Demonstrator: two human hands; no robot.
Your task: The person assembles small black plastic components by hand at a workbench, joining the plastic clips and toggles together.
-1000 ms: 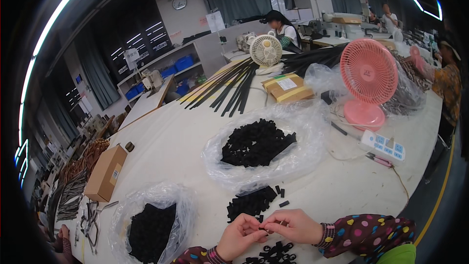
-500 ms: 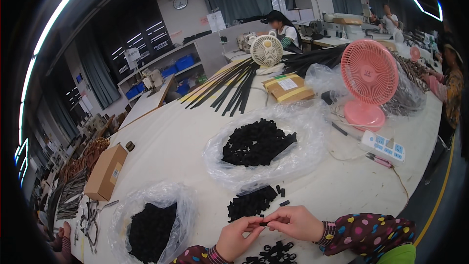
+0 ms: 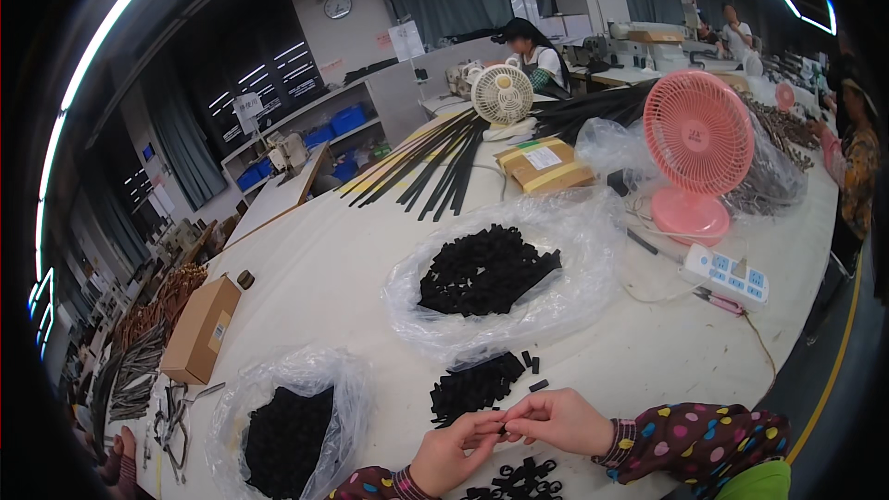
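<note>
Black piece (image 3: 503, 429) sits on the near side of the pile (image 3: 474, 389), pinched by left hand (image 3: 456, 454) and right hand (image 3: 560, 424) at the fingertips, presumably because it is so small. Loops (image 3: 520, 480) lie nearer than the pile and a bag (image 3: 585, 301) just beyond it, likely for easy reach. Farther beyond the pile, the hub mark (image 3: 694, 133) on the fan (image 3: 699, 159) and white label (image 3: 542, 158) on the parcel (image 3: 563, 178) are too small to read.

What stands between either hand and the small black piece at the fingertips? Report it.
Nothing visible: the right hand pinches the small black piece, and the left hand meets it there. The pile of short black strips lies beyond both hands.
</note>
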